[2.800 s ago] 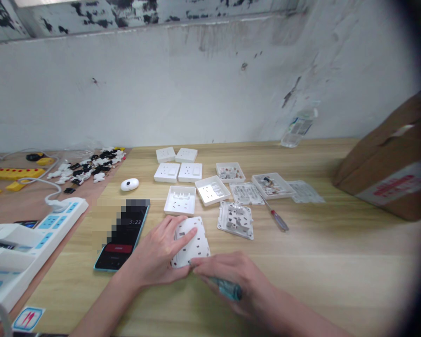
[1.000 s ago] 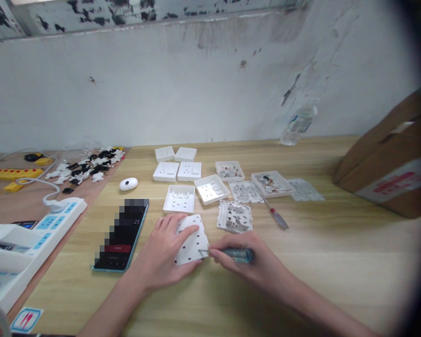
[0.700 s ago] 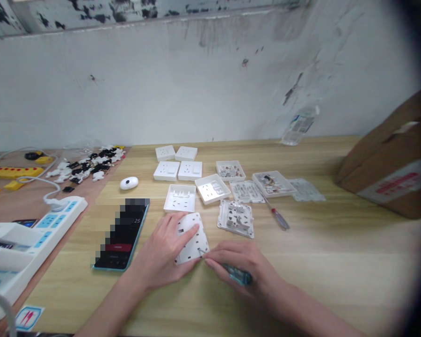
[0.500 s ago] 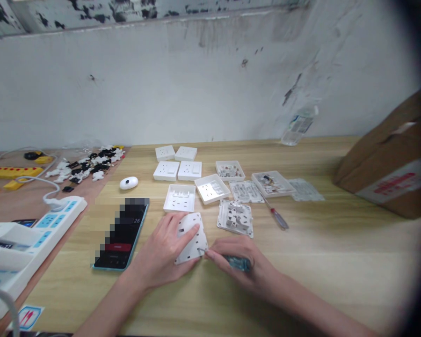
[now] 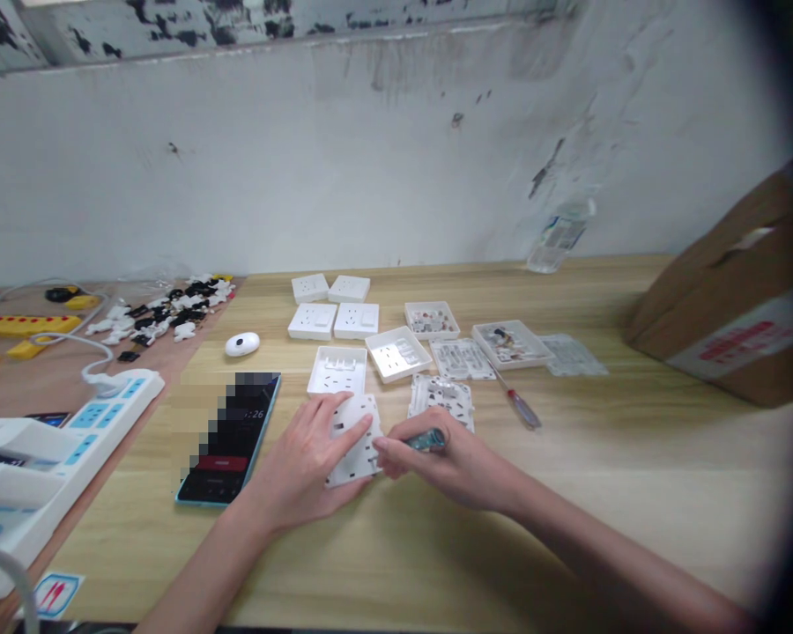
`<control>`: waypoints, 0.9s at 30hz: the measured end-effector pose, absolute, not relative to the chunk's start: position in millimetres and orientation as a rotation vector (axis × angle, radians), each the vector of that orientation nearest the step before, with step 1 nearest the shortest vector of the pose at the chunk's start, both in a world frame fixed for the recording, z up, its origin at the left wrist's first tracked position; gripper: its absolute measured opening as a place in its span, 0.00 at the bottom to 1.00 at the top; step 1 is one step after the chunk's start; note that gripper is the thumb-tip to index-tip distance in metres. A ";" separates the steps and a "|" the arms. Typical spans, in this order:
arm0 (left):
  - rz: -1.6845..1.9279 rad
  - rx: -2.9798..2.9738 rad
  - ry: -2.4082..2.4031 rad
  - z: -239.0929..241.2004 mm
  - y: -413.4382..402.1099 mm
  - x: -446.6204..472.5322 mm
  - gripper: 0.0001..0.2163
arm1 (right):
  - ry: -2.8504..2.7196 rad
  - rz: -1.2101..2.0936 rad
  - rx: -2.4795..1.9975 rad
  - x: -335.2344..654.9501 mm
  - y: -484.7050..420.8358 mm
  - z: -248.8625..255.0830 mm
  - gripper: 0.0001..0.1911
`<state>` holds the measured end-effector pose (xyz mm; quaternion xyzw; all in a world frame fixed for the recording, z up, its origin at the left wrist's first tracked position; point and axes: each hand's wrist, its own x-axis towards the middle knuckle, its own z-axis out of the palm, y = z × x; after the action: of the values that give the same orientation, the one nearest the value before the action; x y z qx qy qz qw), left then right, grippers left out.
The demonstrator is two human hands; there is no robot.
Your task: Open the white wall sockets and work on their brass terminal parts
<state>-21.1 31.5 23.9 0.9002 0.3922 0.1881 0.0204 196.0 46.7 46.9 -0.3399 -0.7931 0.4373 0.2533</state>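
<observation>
Tilted up off the table, a white slotted socket plate [image 5: 355, 451] is gripped by my left hand [image 5: 307, 462], thumb across its face. My right hand [image 5: 440, 458] is closed round a screwdriver [image 5: 429, 440] with a translucent teal handle; its tip is at the plate's right edge, partly hidden by my fingers. Just behind the plate lies an open white socket housing [image 5: 337, 370], and another housing [image 5: 397, 355] sits to its right. A socket back part [image 5: 441, 396] with fittings lies beyond my right hand, partly covered by it.
Several finished-looking white sockets [image 5: 312, 320] stand farther back. Small parts fill two shallow trays [image 5: 510, 343], with a second screwdriver [image 5: 521, 409] alongside. A phone [image 5: 238, 440] and power strip [image 5: 72, 475] are at left; a cardboard box [image 5: 733, 299] and plastic bottle [image 5: 560, 236] at right.
My right hand has moved up and left with the screwdriver, now covering part of the socket back part. The plate in my left hand has shifted slightly up and left.
</observation>
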 end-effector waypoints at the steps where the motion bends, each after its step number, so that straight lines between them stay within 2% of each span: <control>1: 0.586 2.788 1.209 24.1 31.7 -21.4 0.25 | -2.136 1.244 -0.925 196.2 47.5 46.9 0.21; 7: 0.609 2.785 1.193 24.2 32.0 -22.6 0.25 | -2.106 1.347 -0.918 197.1 50.5 45.3 0.22; 14: 0.594 2.700 1.243 21.7 35.1 -22.8 0.25 | -2.233 1.099 -0.920 199.4 42.0 53.3 0.20; 19: 0.589 2.649 1.248 24.1 33.2 -23.7 0.28 | -2.159 1.044 -0.957 203.9 36.7 50.7 0.07; 27: 0.558 2.600 1.288 23.9 30.4 -27.6 0.28 | -1.874 1.177 -1.100 202.9 36.4 47.4 0.13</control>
<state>-27.6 30.4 23.9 0.8761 0.4341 0.1880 0.0931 202.9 36.4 47.4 -0.4202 -0.7163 0.4497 0.3289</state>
